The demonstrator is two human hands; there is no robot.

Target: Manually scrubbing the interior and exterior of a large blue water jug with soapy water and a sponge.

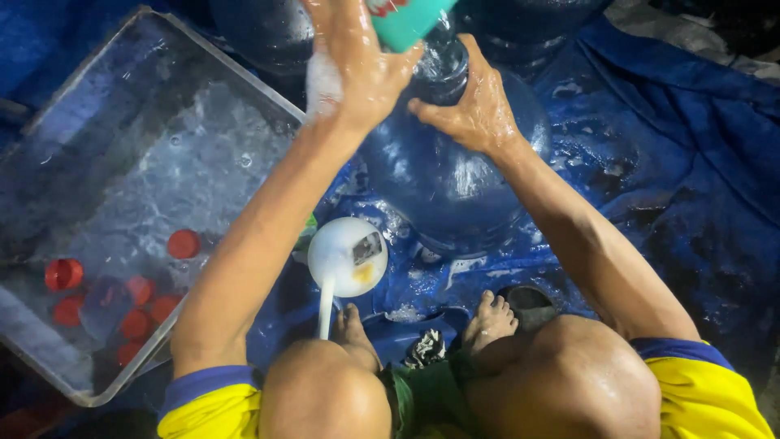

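2 hands (pixel 357 65) (pixel 475 106): L fingers round teal bottle (pixel 406 18), R pressed on jug (pixel 447 171) neck.

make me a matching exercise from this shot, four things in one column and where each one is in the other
Things:
1. red caps
2. white ladle
3. teal cup
4. big blue bottle

Places:
A. gripped in the left hand
B. in the water of the clear tub
C. neck held by the right hand
D. on the blue tarp by the feet

Pairs: 1-B, 2-D, 3-A, 4-C
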